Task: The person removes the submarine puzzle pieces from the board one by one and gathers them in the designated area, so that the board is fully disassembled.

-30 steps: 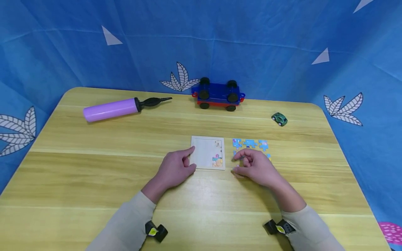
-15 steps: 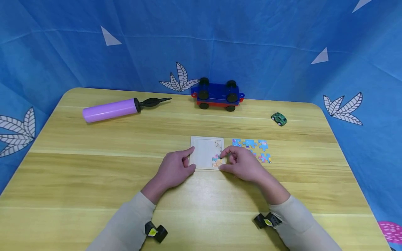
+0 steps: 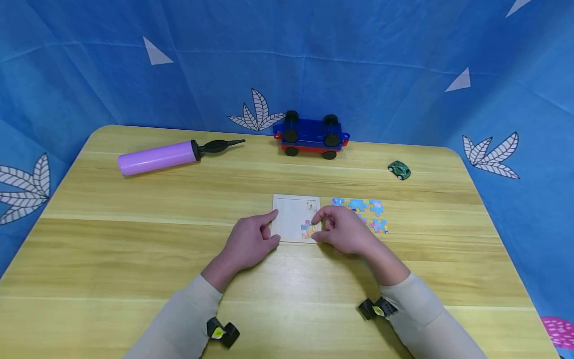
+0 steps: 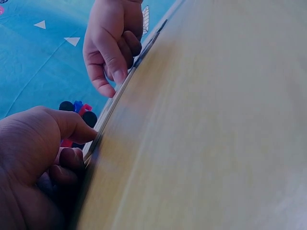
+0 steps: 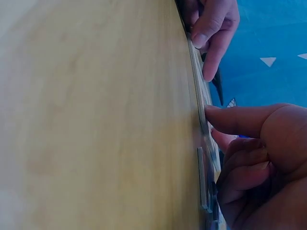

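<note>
A square pale puzzle board (image 3: pixel 289 212) lies on the table in the head view. My left hand (image 3: pixel 251 242) grips its left edge, thumb at the near corner and index finger higher up. Near the board's lower right corner sits a jigsaw piece (image 3: pixel 307 230), orange and teal with a pink knob. My right hand (image 3: pixel 347 231) has thumb and index finger at the piece's right side, pinching it, with the other fingers curled. In the right wrist view the thumb (image 5: pixel 230 117) rests at the board's edge. Printed decoration shows at the board's upper right.
Several loose blue jigsaw pieces (image 3: pixel 375 207) lie right of the board, some partly hidden by my right hand. Farther back are a purple hand pump (image 3: pixel 157 158), a blue and red toy wagon (image 3: pixel 312 135) and a small green toy car (image 3: pixel 399 170). A blue cloth (image 3: pixel 381 60) hangs behind.
My right hand has moved left from beside the loose pieces to the board. The orange and teal piece has shifted slightly left. My left hand has stayed in place.
</note>
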`<state>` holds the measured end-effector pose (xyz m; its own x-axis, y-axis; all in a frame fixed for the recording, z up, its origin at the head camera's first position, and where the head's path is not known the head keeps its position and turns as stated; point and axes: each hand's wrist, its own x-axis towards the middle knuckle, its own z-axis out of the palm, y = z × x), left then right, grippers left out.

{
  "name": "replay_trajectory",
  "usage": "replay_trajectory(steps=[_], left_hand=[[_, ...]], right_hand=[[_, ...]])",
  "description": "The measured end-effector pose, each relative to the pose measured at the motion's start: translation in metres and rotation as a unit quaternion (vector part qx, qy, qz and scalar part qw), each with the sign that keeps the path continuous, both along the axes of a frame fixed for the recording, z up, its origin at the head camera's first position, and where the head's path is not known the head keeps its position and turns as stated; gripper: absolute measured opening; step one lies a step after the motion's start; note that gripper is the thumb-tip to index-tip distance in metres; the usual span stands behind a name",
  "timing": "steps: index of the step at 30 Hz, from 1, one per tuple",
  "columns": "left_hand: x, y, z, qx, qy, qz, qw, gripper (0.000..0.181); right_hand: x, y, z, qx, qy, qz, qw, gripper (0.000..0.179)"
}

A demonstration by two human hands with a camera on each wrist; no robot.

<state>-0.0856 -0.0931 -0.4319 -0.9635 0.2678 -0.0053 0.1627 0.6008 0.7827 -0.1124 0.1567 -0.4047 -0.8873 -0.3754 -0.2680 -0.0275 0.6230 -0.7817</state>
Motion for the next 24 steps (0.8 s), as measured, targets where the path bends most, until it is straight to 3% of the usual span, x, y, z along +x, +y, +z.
replay_trajectory(steps=[8, 16, 24], left_hand=[[0.0001, -0.0001, 0.0008, 0.001, -0.002, 0.002, 1.0000, 0.056], [0.0001, -0.0002, 0.0008, 0.000, 0.000, 0.000, 1.0000, 0.057], [0.0007, -0.0007, 0.0019, 0.002, -0.001, 0.001, 1.0000, 0.056]], right_hand=[[-0.0044, -0.0042, -0.0004, 0.011, 0.025, 0.001, 0.9996, 0.017], [-0.0048, -0.0066, 0.0004, 0.011, 0.019, -0.008, 0.9997, 0.025], [-0.0036, -0.0095, 0.0009, 0.019, 0.036, 0.007, 0.9991, 0.025]])
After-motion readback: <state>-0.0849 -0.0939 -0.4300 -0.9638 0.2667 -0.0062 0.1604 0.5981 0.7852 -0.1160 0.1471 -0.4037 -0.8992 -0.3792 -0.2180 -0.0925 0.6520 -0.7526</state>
